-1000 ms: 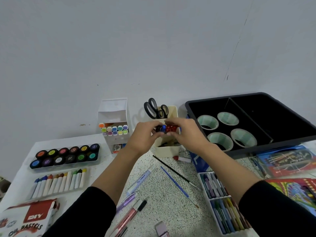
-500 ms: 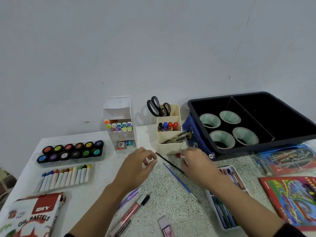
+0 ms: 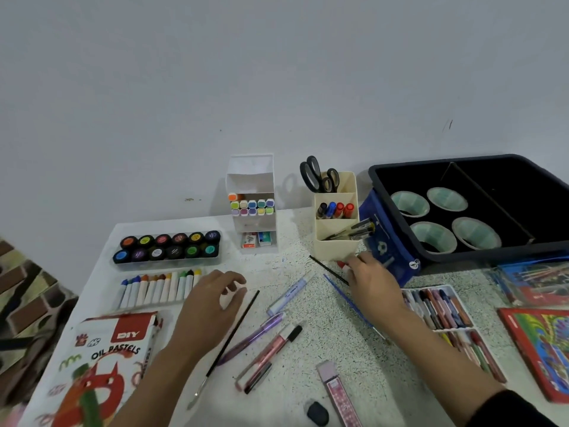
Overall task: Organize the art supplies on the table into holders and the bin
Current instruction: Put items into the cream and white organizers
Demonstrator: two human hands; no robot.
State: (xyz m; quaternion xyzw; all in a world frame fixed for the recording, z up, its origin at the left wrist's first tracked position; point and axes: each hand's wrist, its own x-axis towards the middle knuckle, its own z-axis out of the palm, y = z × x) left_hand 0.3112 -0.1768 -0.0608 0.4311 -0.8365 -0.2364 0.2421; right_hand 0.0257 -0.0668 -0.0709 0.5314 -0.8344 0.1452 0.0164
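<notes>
My left hand [image 3: 215,300] hovers over the table with loosely curled fingers and holds nothing; a long black brush [image 3: 231,334] lies just right of it. My right hand [image 3: 372,282] reaches to the foot of the cream holder [image 3: 335,245], its fingertips on a red-capped marker [image 3: 341,264]. The holder carries scissors [image 3: 320,177], markers [image 3: 335,209] and pens [image 3: 354,231]. Loose on the table lie a purple pen [image 3: 255,337], a pink pen [image 3: 271,352], a lilac marker [image 3: 289,294], a blue brush [image 3: 348,300] and a thin black brush [image 3: 328,269]. The black bin [image 3: 492,255] holds tape rolls [image 3: 434,235].
A white marker holder [image 3: 252,198] stands at the back. A paint pot tray [image 3: 167,248], pastel sticks [image 3: 160,288] and an oil pastels box [image 3: 101,365] fill the left. A crayon tray [image 3: 446,318], red book [image 3: 542,340] and blue bag [image 3: 388,251] sit right. A black eraser [image 3: 317,412] lies near.
Both hands let go of the markers at the cream holder and came down to the table. The left hand moved left; the right hand settled at the holder's foot on the red-capped marker.
</notes>
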